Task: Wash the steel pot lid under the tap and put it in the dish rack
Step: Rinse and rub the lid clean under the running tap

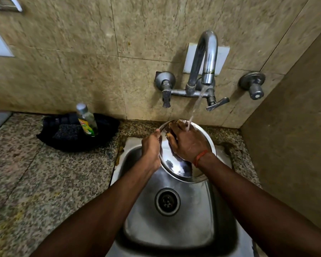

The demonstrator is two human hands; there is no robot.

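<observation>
Both hands are on the steel pot lid [176, 164], held tilted over the sink [174, 229] beneath the tap [206, 58]. The left hand [151, 147] is pinched shut on the lid's near-left rim, steadying it; the right hand [187, 143] lies flat with fingers spread on the lid's face, and the water stream [195, 108] lands just past its fingertips. To rinse well, I'd judge, the left grip should turn the rim bit by bit so the flat palm rubs every part under the flow (wet steel likely slips). Left of the left hand sits a soap bottle [86, 120]. No dish rack is in sight.
</observation>
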